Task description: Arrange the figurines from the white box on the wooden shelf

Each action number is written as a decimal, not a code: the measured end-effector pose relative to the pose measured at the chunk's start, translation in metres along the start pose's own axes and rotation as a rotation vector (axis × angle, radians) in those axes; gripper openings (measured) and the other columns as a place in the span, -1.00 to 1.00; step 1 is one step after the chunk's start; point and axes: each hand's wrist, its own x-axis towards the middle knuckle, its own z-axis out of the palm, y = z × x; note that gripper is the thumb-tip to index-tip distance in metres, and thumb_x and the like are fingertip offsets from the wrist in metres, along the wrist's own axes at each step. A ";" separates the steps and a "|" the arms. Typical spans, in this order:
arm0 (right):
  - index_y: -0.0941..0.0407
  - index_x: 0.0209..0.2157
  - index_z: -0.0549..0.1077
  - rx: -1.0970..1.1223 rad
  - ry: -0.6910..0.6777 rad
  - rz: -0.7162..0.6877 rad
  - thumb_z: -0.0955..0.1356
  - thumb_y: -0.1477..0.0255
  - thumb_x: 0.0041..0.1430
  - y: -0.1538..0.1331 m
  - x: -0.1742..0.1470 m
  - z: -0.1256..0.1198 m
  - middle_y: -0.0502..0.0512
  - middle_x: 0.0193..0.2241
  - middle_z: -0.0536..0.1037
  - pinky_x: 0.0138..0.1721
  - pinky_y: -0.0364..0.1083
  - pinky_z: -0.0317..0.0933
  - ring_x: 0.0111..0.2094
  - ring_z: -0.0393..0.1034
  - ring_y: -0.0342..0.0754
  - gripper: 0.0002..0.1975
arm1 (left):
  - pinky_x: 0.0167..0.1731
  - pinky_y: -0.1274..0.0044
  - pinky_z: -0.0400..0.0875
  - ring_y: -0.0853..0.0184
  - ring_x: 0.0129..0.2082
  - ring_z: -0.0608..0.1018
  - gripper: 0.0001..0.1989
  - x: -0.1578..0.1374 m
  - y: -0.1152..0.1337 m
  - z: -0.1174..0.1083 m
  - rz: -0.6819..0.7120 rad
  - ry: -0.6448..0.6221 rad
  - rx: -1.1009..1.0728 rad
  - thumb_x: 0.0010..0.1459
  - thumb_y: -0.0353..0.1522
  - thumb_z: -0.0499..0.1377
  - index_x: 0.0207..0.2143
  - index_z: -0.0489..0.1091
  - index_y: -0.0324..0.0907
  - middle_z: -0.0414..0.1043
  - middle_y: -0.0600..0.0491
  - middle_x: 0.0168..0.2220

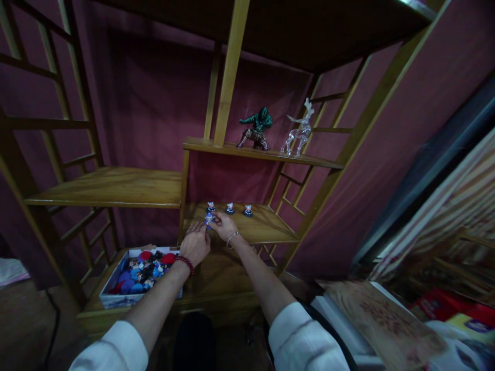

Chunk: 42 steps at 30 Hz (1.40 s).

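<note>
- figurine [209, 220] pinched in r hand [225, 226] — prob best kept upright
- l hand [196, 243] alongside, can't tell grip
- avoid bumping 3 figs [230, 208] behind

Dim, cool light on your right hand [225, 227]; toy [209, 220] in its grip looks soft, fine detail lost. Board [124, 185] left of grip takes dull sheen from above. Wall [150, 113], above-left, carries broad soft shadows. Top shelf [301, 31], high above grip, nearly black, glare at right corner. Deer [298, 137], above-right, glints. Your sleeves [305, 335], below grip, among brightest patches. Wide lens tilts uprights; far right of grip, cloth [444, 206] stretched, blurry.
</note>
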 end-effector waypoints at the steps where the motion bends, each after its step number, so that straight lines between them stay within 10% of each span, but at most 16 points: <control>1: 0.15 -0.19 0.39 -0.026 -0.005 0.017 0.35 0.42 -0.09 -0.002 0.000 -0.001 0.06 -0.37 0.47 -0.35 -0.19 0.27 -0.41 0.34 -0.17 -0.66 | 0.03 0.43 0.12 0.26 -0.04 0.35 -0.67 0.000 0.000 0.000 0.000 0.000 -0.003 0.03 -0.44 -0.05 -0.13 0.29 -0.35 0.36 -0.15 -0.10; 42: 0.12 -0.23 0.39 -0.150 -0.038 0.053 0.31 0.51 -0.04 -0.002 0.002 -0.004 0.09 -0.28 0.45 -0.26 -0.19 0.25 -0.32 0.36 -0.14 -0.74 | 0.06 0.37 0.04 0.25 0.04 0.26 -0.61 0.000 -0.001 0.004 0.005 -0.036 -0.023 0.04 -0.45 -0.07 -0.05 0.24 -0.28 0.32 -0.09 -0.03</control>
